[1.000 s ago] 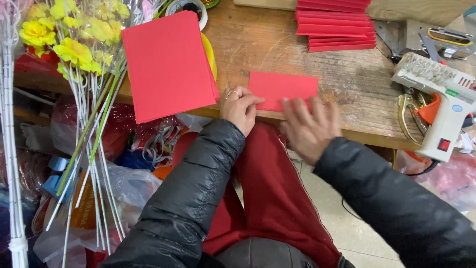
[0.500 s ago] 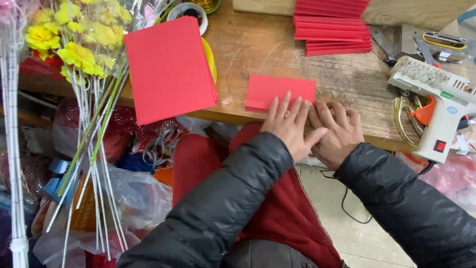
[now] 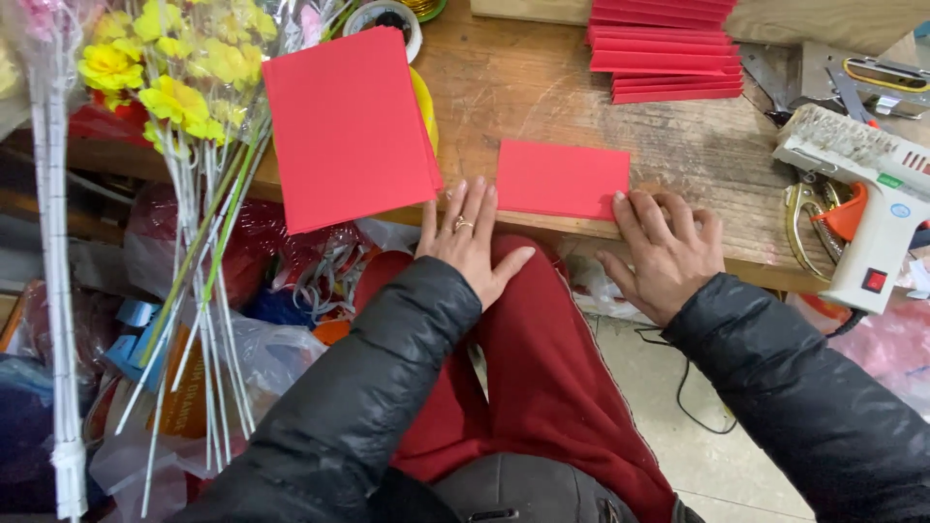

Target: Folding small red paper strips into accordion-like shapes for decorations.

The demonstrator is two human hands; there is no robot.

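Hands now apart, both flat and empty: left hand [image 3: 465, 242] and right hand [image 3: 664, 254] flanking the folded red paper [image 3: 562, 179].

Single head camera, looking steeply down, close over wooden bench edge [image 3: 542, 68] and lap.

A worn wooden counter [image 3: 542, 107] carries a folded red sheet [image 3: 562, 178] near its front edge, a larger red stack [image 3: 344, 126] overhanging it, more red sheets [image 3: 668, 48] behind, and a white glue gun [image 3: 862, 194].
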